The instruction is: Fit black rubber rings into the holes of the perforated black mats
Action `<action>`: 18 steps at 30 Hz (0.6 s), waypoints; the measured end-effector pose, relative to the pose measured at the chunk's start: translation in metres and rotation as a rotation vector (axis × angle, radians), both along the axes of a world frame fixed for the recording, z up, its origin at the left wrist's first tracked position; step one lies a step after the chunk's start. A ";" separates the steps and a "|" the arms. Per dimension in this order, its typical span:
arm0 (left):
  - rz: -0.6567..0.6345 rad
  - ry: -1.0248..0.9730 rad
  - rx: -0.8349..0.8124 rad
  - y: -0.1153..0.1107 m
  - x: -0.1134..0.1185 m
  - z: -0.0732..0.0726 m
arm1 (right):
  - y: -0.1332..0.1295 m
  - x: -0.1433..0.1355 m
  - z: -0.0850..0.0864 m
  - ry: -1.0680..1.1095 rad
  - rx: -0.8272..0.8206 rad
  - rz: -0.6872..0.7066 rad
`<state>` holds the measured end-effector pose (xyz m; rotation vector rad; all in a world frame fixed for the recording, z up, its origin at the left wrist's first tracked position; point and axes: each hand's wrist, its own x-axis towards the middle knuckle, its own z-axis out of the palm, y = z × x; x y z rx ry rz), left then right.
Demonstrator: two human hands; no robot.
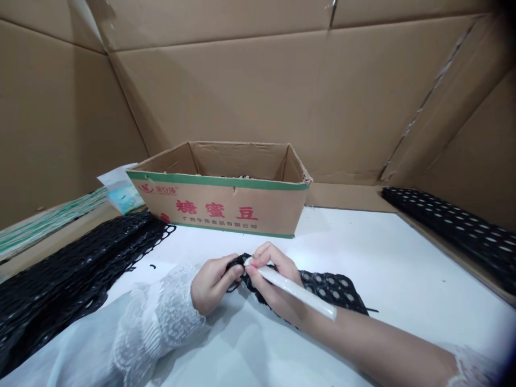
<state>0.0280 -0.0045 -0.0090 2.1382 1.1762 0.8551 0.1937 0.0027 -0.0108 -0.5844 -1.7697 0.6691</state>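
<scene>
My left hand (215,282) is closed on the left end of a black rubbery strip (334,285) with rows of round greyish discs or holes in it. In my right hand (278,271) is a white pen-like tool (302,293), gripped as one holds a pen. The tool's tip meets the strip right beside my left thumb; my fingers hide exactly what it touches. From under my right hand and forearm the rest of the strip runs off to the right, lying on the white tabletop (330,231).
An open cardboard box (217,209) with red lettering stands ahead, dark bits just visible inside. Black perforated sheets (68,274) are piled at left, with a plastic packet (123,191) behind. More black sheets (447,220) lie at right. Cardboard walls (258,97) enclose the table.
</scene>
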 end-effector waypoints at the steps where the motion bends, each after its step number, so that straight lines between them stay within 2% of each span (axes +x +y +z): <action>1: 0.002 0.001 0.020 0.000 0.001 0.000 | 0.000 0.000 0.000 -0.004 0.001 0.002; 6: 0.010 0.044 0.112 -0.002 0.001 0.001 | 0.002 0.000 0.001 -0.016 0.016 0.020; 10: 0.000 0.045 0.120 -0.002 0.000 0.001 | 0.000 -0.001 0.000 -0.001 0.036 0.003; 18: -0.032 -0.114 -0.144 0.002 -0.002 -0.003 | -0.003 -0.001 0.000 0.092 0.030 -0.038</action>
